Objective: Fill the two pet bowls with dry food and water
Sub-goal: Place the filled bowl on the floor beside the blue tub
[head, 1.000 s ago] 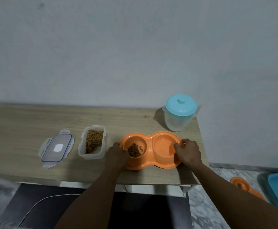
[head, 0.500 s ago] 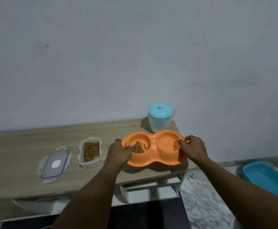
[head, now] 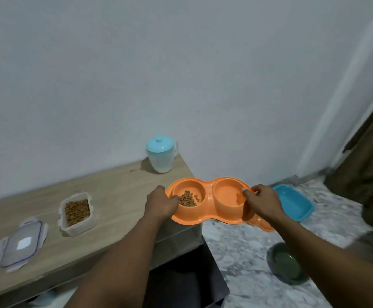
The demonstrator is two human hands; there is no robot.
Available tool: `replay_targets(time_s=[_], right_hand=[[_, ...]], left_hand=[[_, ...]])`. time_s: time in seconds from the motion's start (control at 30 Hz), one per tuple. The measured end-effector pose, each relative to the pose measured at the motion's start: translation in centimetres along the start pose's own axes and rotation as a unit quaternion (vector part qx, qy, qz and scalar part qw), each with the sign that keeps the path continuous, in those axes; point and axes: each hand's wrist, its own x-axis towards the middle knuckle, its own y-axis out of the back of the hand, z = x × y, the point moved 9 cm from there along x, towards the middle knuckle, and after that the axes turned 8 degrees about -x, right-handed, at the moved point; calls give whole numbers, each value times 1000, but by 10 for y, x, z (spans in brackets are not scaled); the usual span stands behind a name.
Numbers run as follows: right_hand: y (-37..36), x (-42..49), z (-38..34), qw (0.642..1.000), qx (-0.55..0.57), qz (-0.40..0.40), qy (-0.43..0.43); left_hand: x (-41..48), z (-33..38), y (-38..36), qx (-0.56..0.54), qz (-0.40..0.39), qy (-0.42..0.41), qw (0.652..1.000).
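An orange double pet bowl [head: 208, 204] hangs in the air past the right end of the wooden table [head: 118, 192]. My left hand [head: 162, 202] grips its left rim and my right hand [head: 263, 201] grips its right rim. Brown kibble [head: 188, 198] lies in the left cup; the right cup holds no kibble, and I cannot tell if there is water in it. A clear jug with a light blue lid [head: 161, 154] stands at the table's far right corner. An open clear tub of kibble [head: 77, 212] sits on the table, its lid [head: 23, 243] lying to its left.
On the marbled floor to the right lie a blue tray [head: 293, 202], a second orange dish [head: 262, 224] partly hidden under the held bowl, and a grey-green bowl [head: 286, 265]. A dark box [head: 185, 283] stands below the table's end. A brown curtain [head: 367, 161] hangs at far right.
Both hands have lifted the orange double bowl off the table and carried it to the right, beyond the table's end. The view has swung right, showing more floor.
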Motion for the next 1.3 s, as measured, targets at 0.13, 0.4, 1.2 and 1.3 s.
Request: replay_targets(time_s=[0.13, 0.4, 1.2, 1.3], right_hand=[[31, 1, 61, 999, 1, 16, -46], [73, 46, 178, 996, 0, 10, -92], [-9, 263, 326, 983, -27, -149, -103], [-51, 293, 344, 978, -27, -171, -116]], left_hand=[[-7, 27, -58, -7, -47, -14, 999], [-8, 82, -185, -13, -97, -6, 995], [116, 99, -391, 7, -79, 74, 994], [151, 76, -418, 31, -67, 95, 993]])
